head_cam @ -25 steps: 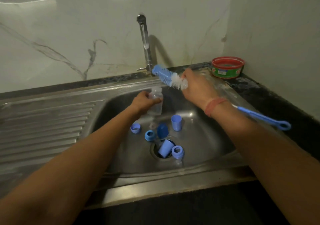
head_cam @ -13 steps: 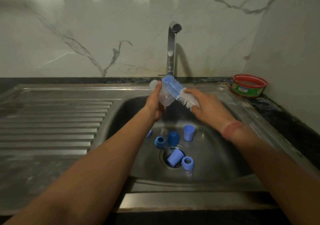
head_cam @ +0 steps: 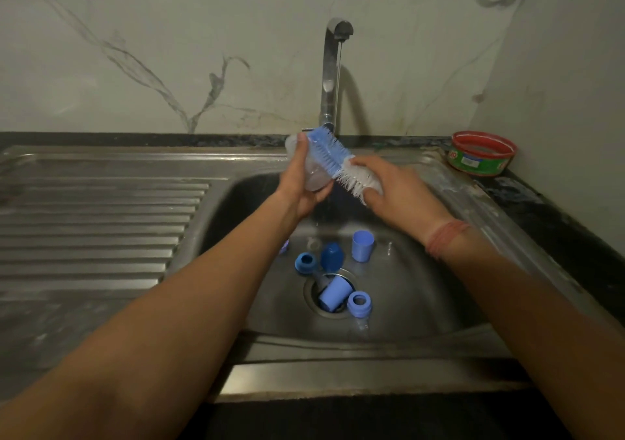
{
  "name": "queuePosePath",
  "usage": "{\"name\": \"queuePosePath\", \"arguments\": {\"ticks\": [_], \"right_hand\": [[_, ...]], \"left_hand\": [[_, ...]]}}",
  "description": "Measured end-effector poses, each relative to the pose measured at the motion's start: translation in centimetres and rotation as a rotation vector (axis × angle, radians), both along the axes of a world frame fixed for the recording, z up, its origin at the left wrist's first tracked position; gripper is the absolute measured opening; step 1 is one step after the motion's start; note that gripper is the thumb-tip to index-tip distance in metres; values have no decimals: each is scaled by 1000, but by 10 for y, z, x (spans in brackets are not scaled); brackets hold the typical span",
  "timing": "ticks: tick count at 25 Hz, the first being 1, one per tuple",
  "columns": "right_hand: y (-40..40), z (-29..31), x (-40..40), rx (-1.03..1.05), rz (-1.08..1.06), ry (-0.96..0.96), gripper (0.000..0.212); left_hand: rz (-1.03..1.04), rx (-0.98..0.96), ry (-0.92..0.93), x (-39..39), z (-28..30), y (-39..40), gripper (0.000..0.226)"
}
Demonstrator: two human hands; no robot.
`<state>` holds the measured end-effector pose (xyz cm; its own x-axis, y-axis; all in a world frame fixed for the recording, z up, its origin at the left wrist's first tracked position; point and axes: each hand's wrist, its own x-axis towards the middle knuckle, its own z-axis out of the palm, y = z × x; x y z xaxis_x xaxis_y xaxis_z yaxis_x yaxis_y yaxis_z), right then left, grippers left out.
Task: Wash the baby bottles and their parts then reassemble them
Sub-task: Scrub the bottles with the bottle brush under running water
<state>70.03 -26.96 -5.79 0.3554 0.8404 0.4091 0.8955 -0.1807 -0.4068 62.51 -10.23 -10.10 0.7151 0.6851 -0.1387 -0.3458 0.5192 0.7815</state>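
Head view: left hand [head_cam: 306, 186] gripping the bottle [head_cam: 304, 165] has lifted it to the brush [head_cam: 333, 157] gripped by the right hand [head_cam: 395, 191] at 12 o'clock, so scrubbing begins.

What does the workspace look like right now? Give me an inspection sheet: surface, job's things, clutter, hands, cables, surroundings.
Surface: steel sink with ribbed drainboard at left; thin stream of water running from the tap.
Job's things: clear bottle held over the basin; bottle brush laid against it; blue caps and rings loose around the drain, one cap lying on it.
Clutter: red-rimmed tub on the counter at right.
Hands: left hand grips the bottle; right hand grips the brush at its white bristles.
Cables: nothing seen.
Surroundings: marble wall behind.
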Motion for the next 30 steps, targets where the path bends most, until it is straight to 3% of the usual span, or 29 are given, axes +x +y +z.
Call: {"name": "queuePosePath", "arguments": {"ticks": [6, 10, 14, 19, 22, 27, 30], "right_hand": [[-1, 6, 12, 53, -158, 14, 52], [-2, 5, 5, 33, -82, 20, 51], [-1, -1, -8, 2, 30, 18, 52], [-2, 5, 1, 46, -57, 22, 51], [-4, 8, 7, 54, -125, 5, 53], [-2, 3, -5, 23, 6, 24, 54], [-1, 2, -5, 22, 22, 8, 55]], "left_hand": [[-254, 73, 121, 18, 4, -43, 67], [-121, 21, 13, 13, 6, -27, 55], [79, -18, -35, -4, 3, -1, 58], [-85, 144, 93, 8, 6, -32, 58], [-148, 138, 100, 13, 10, -41, 61], [30, 34, -32, -4, 8, -13, 57], [91, 53, 12, -9, 7, -4, 60]]}}
